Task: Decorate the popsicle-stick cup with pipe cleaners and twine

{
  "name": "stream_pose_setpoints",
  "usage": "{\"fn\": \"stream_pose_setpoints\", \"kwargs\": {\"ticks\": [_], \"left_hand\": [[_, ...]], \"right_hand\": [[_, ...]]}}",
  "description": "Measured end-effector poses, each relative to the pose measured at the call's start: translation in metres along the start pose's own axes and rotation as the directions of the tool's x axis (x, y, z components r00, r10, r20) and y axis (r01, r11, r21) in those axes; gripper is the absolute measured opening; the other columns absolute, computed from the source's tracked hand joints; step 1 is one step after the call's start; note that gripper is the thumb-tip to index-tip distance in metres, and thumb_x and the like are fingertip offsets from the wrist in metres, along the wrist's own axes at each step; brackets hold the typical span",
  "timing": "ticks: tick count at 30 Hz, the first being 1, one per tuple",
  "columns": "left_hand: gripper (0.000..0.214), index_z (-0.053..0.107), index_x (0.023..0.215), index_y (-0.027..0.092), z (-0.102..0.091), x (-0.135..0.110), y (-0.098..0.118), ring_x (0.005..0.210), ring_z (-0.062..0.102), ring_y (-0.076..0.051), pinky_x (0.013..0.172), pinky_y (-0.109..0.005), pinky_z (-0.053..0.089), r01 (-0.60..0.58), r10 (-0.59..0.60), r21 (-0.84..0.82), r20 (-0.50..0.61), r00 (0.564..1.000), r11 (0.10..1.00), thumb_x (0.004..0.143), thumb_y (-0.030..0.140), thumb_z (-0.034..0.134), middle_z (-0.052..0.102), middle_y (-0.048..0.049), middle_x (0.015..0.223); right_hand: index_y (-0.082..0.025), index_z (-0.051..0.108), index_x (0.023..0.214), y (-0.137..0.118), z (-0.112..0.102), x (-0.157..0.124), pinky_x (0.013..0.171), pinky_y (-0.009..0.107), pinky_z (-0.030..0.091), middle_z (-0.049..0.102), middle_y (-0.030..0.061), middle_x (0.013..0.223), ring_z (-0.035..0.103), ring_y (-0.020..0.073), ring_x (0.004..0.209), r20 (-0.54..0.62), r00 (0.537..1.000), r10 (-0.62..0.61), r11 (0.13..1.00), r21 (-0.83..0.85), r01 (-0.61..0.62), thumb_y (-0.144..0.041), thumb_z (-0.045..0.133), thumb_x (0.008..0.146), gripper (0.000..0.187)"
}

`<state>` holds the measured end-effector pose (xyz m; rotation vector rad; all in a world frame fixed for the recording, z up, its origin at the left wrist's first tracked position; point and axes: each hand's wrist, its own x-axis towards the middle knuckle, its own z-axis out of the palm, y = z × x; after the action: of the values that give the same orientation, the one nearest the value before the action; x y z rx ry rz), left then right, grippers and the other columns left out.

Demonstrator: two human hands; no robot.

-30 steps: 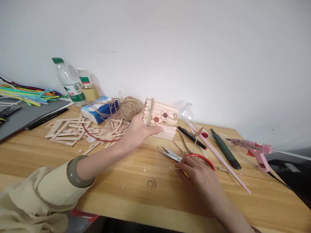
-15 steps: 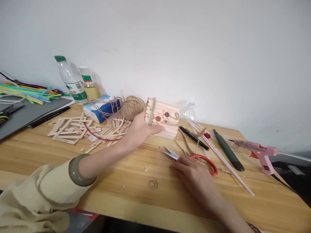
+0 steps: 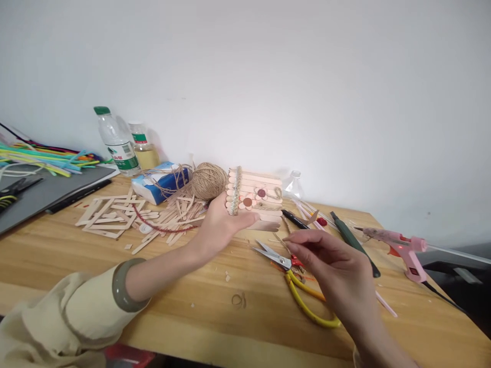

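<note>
My left hand [image 3: 220,225] is closed around a craft-stick holder [image 3: 272,207], its thumb across the front. Pale sticks stand side by side on it, with a band of twisted twine and two flower shapes with brown and dark red centres. My right hand [image 3: 333,266] is raised just right of the holder, thumb and forefinger pinched on a thin piece of twine [image 3: 283,242]. Below those fingers lies a pair of scissors [image 3: 284,261], blades parted, with a yellow handle loop on the near side; my right hand partly covers it.
Loose craft sticks [image 3: 176,212], a ball of twine [image 3: 209,181] and a blue-and-white tissue pack [image 3: 159,183] lie to the left. Two bottles [image 3: 121,148] stand behind them. On the right are a green cutter [image 3: 347,235], a black marker [image 3: 294,219] and a pink glue gun [image 3: 406,245].
My right hand has risen off the scissors and now pinches twine. The scissors have shifted, showing their yellow handle. My left hand keeps hold of the craft-stick holder.
</note>
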<state>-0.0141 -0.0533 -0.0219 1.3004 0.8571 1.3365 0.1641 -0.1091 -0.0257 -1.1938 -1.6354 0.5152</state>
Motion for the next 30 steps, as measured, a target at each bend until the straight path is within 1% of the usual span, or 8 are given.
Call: {"fn": "stream_pose_setpoints", "kwargs": {"ticks": [3,6,10,14,17,20,25,30], "left_hand": [[0.034,0.060,0.100,0.016,0.002,-0.005,0.000,0.090,0.064,-0.020,0.082,-0.029,0.048,0.004,-0.004,-0.038,-0.017,1.000,0.999,0.068,0.020,0.071,0.070,-0.0037,0.098],[0.035,0.060,0.102,0.016,0.004,-0.006,-0.002,0.094,0.064,-0.021,0.085,-0.031,0.048,-0.010,0.008,-0.071,-0.024,1.000,0.997,0.069,0.018,0.070,0.070,-0.0049,0.104],[0.035,0.060,0.103,0.017,0.005,-0.007,-0.005,0.097,0.063,-0.023,0.088,-0.034,0.047,-0.006,0.003,-0.093,-0.034,0.999,0.996,0.069,0.019,0.070,0.069,-0.0053,0.105],[0.037,0.060,0.105,0.017,0.006,-0.009,-0.005,0.098,0.062,-0.024,0.088,-0.035,0.047,0.008,-0.013,-0.115,-0.043,0.999,0.993,0.069,0.020,0.070,0.069,-0.0059,0.106],[0.035,0.061,0.103,0.018,0.007,-0.010,-0.004,0.097,0.063,-0.023,0.086,-0.033,0.048,0.005,-0.011,-0.124,-0.048,0.999,0.992,0.069,0.019,0.070,0.069,-0.0051,0.106],[0.035,0.062,0.102,0.017,0.008,-0.011,-0.003,0.094,0.064,-0.022,0.083,-0.032,0.049,0.008,-0.016,-0.133,-0.059,0.998,0.991,0.068,0.019,0.071,0.070,-0.0041,0.100],[0.034,0.060,0.099,0.015,0.009,-0.013,-0.003,0.090,0.065,-0.023,0.082,-0.033,0.049,0.021,-0.031,-0.139,-0.067,0.997,0.990,0.068,0.020,0.070,0.071,-0.0054,0.096],[0.033,0.060,0.097,0.015,0.012,-0.016,-0.003,0.090,0.065,-0.023,0.083,-0.033,0.050,0.031,-0.040,-0.191,-0.040,0.998,0.981,0.067,0.020,0.071,0.071,-0.0044,0.093]], "right_hand": [[-0.021,0.065,0.075,-0.009,0.010,0.006,0.052,0.021,0.048,0.069,0.0007,0.075,0.062,0.0128,0.064,-0.074,0.992,-0.103,0.995,0.007,0.104,-0.021,0.062,0.078,0.005],[-0.021,0.063,0.077,-0.009,0.019,0.008,0.059,0.023,0.050,0.069,0.0007,0.079,0.062,0.0128,0.069,-0.079,0.980,-0.184,0.983,-0.011,0.183,-0.015,0.060,0.080,0.007],[-0.022,0.064,0.084,-0.006,0.021,0.012,0.061,0.024,0.049,0.066,-0.0009,0.078,0.060,0.0119,0.071,-0.097,0.959,-0.268,0.963,-0.031,0.266,-0.011,0.058,0.081,0.013],[-0.023,0.064,0.092,-0.005,0.022,0.016,0.067,0.026,0.049,0.065,0.0006,0.085,0.060,0.0122,0.077,-0.074,0.924,-0.376,0.920,-0.149,0.363,-0.009,0.055,0.083,0.019],[-0.021,0.061,0.093,-0.005,0.025,0.017,0.062,0.026,0.048,0.064,0.0009,0.080,0.058,0.0121,0.070,-0.067,0.890,-0.450,0.866,-0.275,0.417,-0.007,0.057,0.081,0.019],[-0.020,0.060,0.091,-0.007,0.029,0.016,0.059,0.026,0.047,0.064,0.0008,0.075,0.058,0.0121,0.067,-0.064,0.848,-0.526,0.808,-0.349,0.475,-0.005,0.058,0.080,0.018],[-0.021,0.058,0.088,-0.010,0.032,0.014,0.058,0.026,0.048,0.067,0.0002,0.075,0.060,0.0125,0.067,-0.095,0.828,-0.552,0.784,-0.398,0.477,-0.005,0.058,0.079,0.019],[-0.022,0.057,0.087,-0.009,0.034,0.015,0.063,0.030,0.051,0.068,0.0022,0.078,0.062,0.0145,0.070,-0.079,0.744,-0.663,0.677,-0.486,0.552,-0.002,0.060,0.077,0.022]]}}
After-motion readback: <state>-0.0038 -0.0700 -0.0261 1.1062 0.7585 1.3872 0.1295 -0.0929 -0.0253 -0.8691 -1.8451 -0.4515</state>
